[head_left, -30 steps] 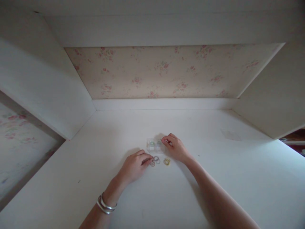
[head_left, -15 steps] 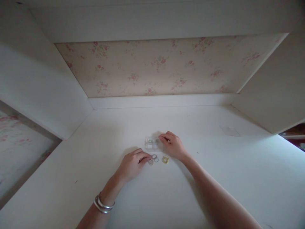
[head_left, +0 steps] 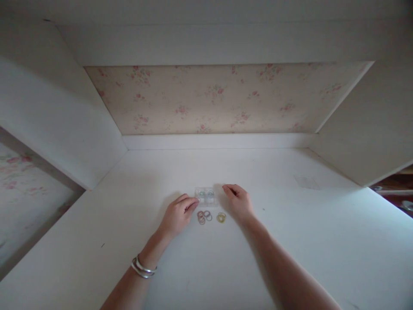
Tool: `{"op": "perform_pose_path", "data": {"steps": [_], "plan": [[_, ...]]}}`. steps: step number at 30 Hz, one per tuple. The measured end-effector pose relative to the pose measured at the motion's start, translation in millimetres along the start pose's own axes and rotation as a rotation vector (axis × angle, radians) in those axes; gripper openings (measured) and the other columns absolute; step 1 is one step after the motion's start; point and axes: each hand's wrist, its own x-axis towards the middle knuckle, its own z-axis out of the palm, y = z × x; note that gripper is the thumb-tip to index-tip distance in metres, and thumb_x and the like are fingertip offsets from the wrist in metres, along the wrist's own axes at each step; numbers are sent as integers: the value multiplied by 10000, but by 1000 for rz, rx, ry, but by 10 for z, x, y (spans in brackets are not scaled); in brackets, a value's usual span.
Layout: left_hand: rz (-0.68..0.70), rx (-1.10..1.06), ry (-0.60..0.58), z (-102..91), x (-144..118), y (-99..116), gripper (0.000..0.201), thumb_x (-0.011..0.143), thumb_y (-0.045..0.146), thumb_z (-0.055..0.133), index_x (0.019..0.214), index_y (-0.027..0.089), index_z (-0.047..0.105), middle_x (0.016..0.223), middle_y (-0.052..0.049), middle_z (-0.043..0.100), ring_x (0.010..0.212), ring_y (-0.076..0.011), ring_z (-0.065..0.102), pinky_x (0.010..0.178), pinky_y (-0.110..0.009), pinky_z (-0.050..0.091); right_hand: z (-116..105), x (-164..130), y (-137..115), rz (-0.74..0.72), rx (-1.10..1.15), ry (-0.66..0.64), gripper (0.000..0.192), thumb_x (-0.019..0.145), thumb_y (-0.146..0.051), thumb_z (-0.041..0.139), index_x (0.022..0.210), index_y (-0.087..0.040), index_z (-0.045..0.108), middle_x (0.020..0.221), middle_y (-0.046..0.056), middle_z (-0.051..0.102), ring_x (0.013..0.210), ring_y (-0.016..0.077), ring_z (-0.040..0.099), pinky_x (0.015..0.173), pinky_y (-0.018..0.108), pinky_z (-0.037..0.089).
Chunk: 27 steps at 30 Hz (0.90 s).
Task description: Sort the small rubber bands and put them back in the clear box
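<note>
A small clear plastic box (head_left: 211,202) with compartments lies on the white surface, and a few greenish ring shapes (head_left: 205,193) show inside it. At its front left corner, my left hand (head_left: 179,215) is closed in a pinch, with a thin ring (head_left: 198,200) seeming to show at the fingertips. My right hand (head_left: 238,202) is just right of the box, apart from it; thumb and finger are pressed together, and anything between them is hidden. In front of the box lie several copper-coloured rings (head_left: 201,218), silvery rings (head_left: 208,215) and yellow-gold rings (head_left: 221,218).
A flat transparent sheet (head_left: 307,182) lies toward the right back of the white tabletop (head_left: 206,267). White side panels (head_left: 351,125) and a flowered back wall (head_left: 200,99) enclose the space. Small dark specks dot the surface, one (head_left: 103,245) at the left.
My left hand has moved from the copper-coloured rings up to the box's front left corner. My right hand has come away from the box's right side. The head view has shifted slightly.
</note>
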Motion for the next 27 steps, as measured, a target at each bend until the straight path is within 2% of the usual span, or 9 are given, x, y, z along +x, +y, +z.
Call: {"op": "perform_pose_path", "data": {"steps": [7,12,15,18,20,23,27], "plan": [[21,58,-28,141,115,-22,217,906,249,496,943,211,706,826,-24,632,717,-113,575,632,-205,434,10,-6,-24,16,-1,5,331,801,-440,509,853,-189,720,840,53,707,775,188,619,715,297,452],[19,40,-5,68,73,-17,242,925,264,467,1026,210,681,890,-34,640,767,-116,587,678,-206,448,-11,-21,-8,-32,-33,0,297,829,-412,512,839,-192,712,804,36,683,738,166,599,675,268,426],[-4,16,-1,-30,1,-34,235,929,279,461,1006,208,671,902,-29,639,778,-112,586,708,-207,447,-57,-136,-113,-225,-169,-82,300,880,-358,465,813,-189,704,722,29,630,661,135,550,632,255,373],[-26,31,-25,-99,-74,-60,218,925,276,465,973,215,668,877,-21,638,769,-117,583,690,-208,444,-85,-297,-311,-540,-378,-309,261,905,-300,461,842,-215,701,706,22,603,682,127,521,701,282,319],[-30,48,-57,-119,-103,-61,213,923,269,463,949,220,669,861,-18,638,772,-123,584,687,-213,442,-66,-380,-442,-662,-474,-427,221,906,-278,477,886,-247,695,739,19,613,731,135,519,734,300,287],[-25,60,-100,-128,-114,-29,215,924,258,455,929,227,668,858,-16,638,782,-128,586,700,-219,444,8,-429,-558,-742,-564,-533,197,901,-264,493,914,-272,689,761,13,619,775,147,514,732,310,259],[-19,63,-104,-136,-111,12,228,925,251,439,923,225,665,838,-23,633,756,-132,584,698,-227,450,81,-413,-578,-751,-612,-568,179,892,-266,515,885,-264,694,771,13,620,787,150,510,726,315,253]]}}
